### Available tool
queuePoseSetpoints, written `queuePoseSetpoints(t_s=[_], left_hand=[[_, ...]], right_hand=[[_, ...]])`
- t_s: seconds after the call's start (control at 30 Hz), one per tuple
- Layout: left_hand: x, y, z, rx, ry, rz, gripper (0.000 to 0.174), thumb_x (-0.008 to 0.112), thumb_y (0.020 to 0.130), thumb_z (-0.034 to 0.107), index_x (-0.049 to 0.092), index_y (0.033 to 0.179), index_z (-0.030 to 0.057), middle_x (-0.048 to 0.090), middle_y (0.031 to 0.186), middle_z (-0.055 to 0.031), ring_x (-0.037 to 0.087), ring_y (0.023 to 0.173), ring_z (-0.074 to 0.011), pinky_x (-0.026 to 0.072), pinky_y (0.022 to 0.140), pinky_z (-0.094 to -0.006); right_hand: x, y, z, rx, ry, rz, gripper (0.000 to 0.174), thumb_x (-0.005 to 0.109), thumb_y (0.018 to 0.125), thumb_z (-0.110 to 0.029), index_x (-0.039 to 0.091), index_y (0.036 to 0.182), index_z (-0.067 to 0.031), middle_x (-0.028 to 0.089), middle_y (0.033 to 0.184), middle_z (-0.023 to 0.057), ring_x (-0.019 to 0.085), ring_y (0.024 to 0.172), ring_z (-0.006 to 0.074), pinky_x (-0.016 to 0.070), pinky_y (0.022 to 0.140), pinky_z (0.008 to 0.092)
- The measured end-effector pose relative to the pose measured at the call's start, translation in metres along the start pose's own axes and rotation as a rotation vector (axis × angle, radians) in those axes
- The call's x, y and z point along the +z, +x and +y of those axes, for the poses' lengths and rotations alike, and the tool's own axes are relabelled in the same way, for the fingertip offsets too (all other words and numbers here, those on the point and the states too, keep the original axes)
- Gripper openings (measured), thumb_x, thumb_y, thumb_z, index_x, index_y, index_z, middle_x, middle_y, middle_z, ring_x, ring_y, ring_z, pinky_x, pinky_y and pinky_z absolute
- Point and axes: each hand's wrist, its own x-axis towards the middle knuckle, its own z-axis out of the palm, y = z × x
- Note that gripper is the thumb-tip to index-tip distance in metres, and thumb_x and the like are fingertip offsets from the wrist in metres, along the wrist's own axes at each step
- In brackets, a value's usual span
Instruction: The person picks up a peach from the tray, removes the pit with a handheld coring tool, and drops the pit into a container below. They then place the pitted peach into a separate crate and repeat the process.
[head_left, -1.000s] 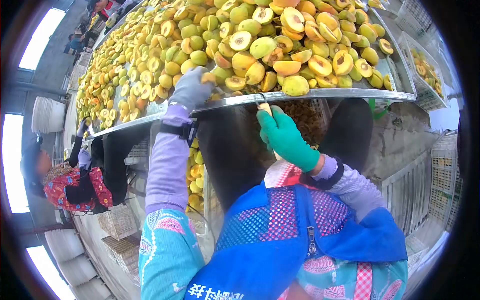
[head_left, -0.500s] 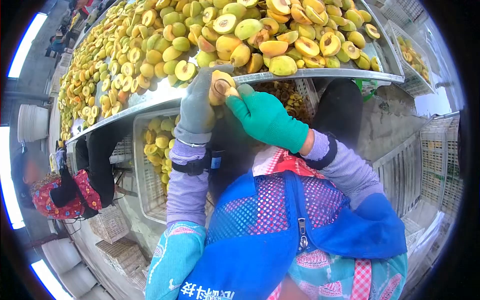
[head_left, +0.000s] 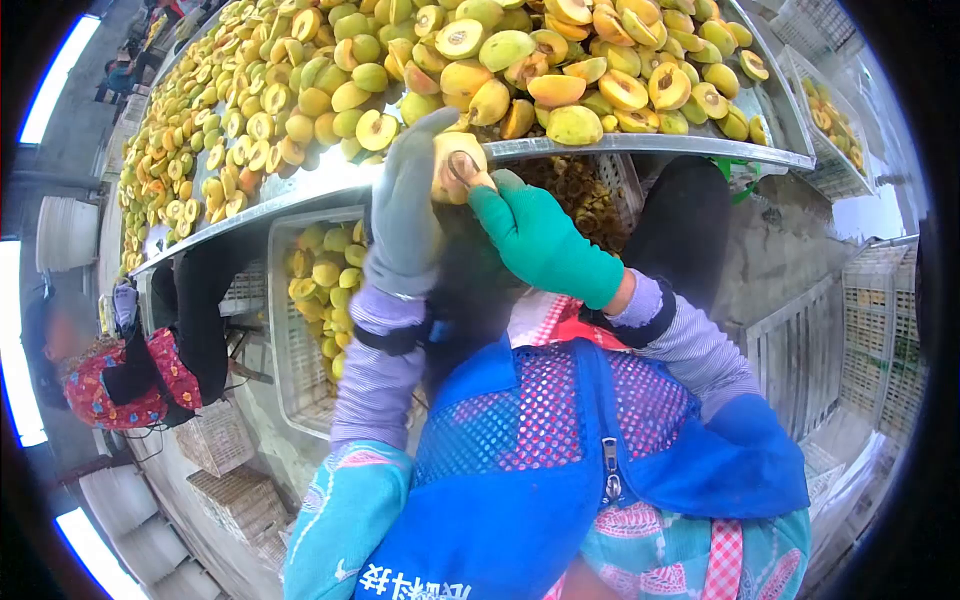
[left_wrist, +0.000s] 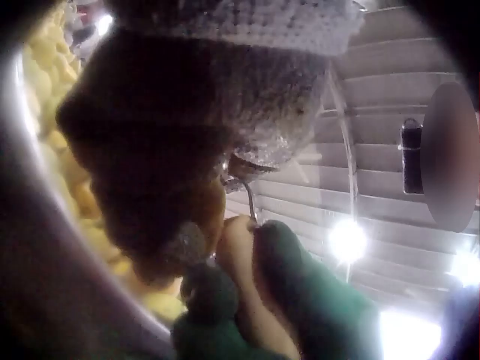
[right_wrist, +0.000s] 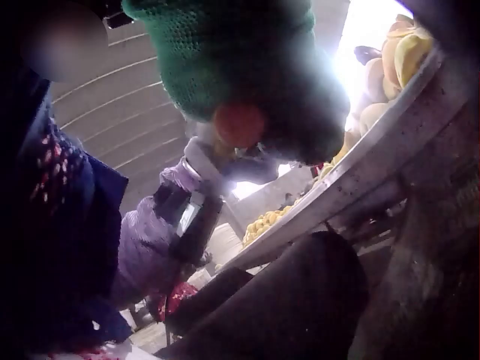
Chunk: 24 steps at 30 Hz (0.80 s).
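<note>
At the tabletop edge, the grey-gloved left grip holds a halved fruit. The green-gloved right grip clasps a metal tool against its cut face.

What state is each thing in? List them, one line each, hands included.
Yellow halved fruit: cut open, pit in, held up.
Left hand in grey knitted glove: grips that fruit half.
Metal wire-loop tool: tip at the fruit's pit.
Right hand in green knitted glove: pinches the tool.
Heap of yellow-green fruit: mostly halved, lying on the steel table.
White plastic crate: partly filled with fruit.
</note>
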Motion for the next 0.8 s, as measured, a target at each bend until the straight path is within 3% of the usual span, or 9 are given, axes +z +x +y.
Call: queuePoseSetpoints(t_s=[0.1,0.13,0.2,0.27,0.33,0.47,0.53,0.63,0.8], left_hand=[[0.019,-0.019,0.000,-0.280,-0.231,0.153,0.041,0.034,0.101,0.030,0.058,0.109,-0.0020,0.063,0.090,-0.0115,0.061,0.077,-0.0167,0.0511,0.068,-0.0277],[0.024,-0.021,0.005,-0.470,-0.580,0.278,0.038,0.042,0.099,0.030,0.059,0.106,-0.0042,0.062,0.082,-0.0074,0.056,0.071,-0.0121,0.0456,0.065,-0.0240],[0.026,-0.019,0.006,-0.510,-0.552,0.276,0.040,0.042,0.099,0.031,0.060,0.103,-0.0039,0.061,0.075,-0.0060,0.055,0.066,-0.0110,0.0447,0.061,-0.0235],[0.028,-0.013,0.013,-0.531,-0.504,0.278,0.040,0.043,0.099,0.031,0.061,0.100,-0.0046,0.060,0.071,-0.0054,0.054,0.062,-0.0103,0.0439,0.058,-0.0225],[0.024,-0.008,0.011,-0.518,-0.455,0.190,0.039,0.044,0.098,0.030,0.061,0.100,-0.0050,0.060,0.072,-0.0054,0.054,0.062,-0.0101,0.0438,0.057,-0.0222],[0.015,0.001,0.017,-0.490,-0.508,0.043,0.037,0.045,0.097,0.027,0.062,0.098,-0.0057,0.062,0.072,-0.0082,0.056,0.061,-0.0125,0.0450,0.057,-0.0228],[0.012,0.003,0.014,-0.472,-0.521,0.000,0.038,0.044,0.098,0.028,0.061,0.098,-0.0057,0.062,0.071,-0.0105,0.058,0.059,-0.0142,0.0460,0.056,-0.0238],[0.013,0.001,0.016,-0.511,-0.554,0.057,0.040,0.043,0.098,0.030,0.062,0.098,-0.0062,0.062,0.069,-0.0103,0.057,0.058,-0.0143,0.0460,0.055,-0.0240],[0.014,-0.006,0.006,-0.521,-0.505,0.049,0.041,0.042,0.098,0.030,0.062,0.097,-0.0061,0.061,0.068,-0.0091,0.057,0.059,-0.0142,0.0459,0.055,-0.0240]], right_hand=[[0.007,-0.005,-0.005,0.007,0.118,0.045,0.031,0.045,0.097,-0.029,0.052,0.093,0.0017,0.058,0.072,0.0232,0.056,0.061,0.0419,0.0447,0.055,0.0476],[0.013,-0.008,-0.004,-0.010,0.175,0.065,0.032,0.046,0.097,-0.029,0.052,0.092,0.0015,0.057,0.070,0.0215,0.056,0.059,0.0386,0.0448,0.054,0.0454],[0.014,-0.008,-0.006,0.185,0.383,0.001,0.029,0.048,0.096,-0.028,0.055,0.094,0.0003,0.057,0.071,0.0141,0.054,0.059,0.0281,0.0440,0.054,0.0385],[0.009,-0.007,-0.015,0.614,0.688,-0.165,0.023,0.052,0.095,-0.023,0.059,0.098,-0.0017,0.055,0.077,0.0027,0.050,0.064,0.0136,0.0421,0.058,0.0292],[0.004,-0.003,-0.020,0.677,0.868,-0.202,0.032,0.048,0.096,-0.034,0.055,0.089,-0.0041,0.053,0.066,0.0043,0.049,0.052,0.0143,0.0409,0.048,0.0296],[-0.005,0.002,-0.025,0.933,1.441,-0.289,0.040,0.044,0.097,-0.043,0.053,0.081,-0.0071,0.051,0.058,0.0039,0.047,0.043,0.0137,0.0386,0.040,0.0282],[0.010,-0.002,-0.028,0.764,1.192,-0.170,0.041,0.044,0.096,-0.045,0.053,0.081,-0.0082,0.050,0.058,0.0035,0.047,0.043,0.0137,0.0383,0.040,0.0279],[0.023,-0.002,-0.020,0.817,1.389,-0.191,0.042,0.045,0.095,-0.048,0.052,0.081,-0.0092,0.051,0.058,0.0036,0.046,0.043,0.0139,0.0382,0.040,0.0275],[0.019,-0.007,-0.021,0.792,1.275,-0.189,0.041,0.045,0.095,-0.047,0.052,0.082,-0.0091,0.051,0.058,0.0037,0.046,0.042,0.0149,0.0384,0.040,0.0285]])
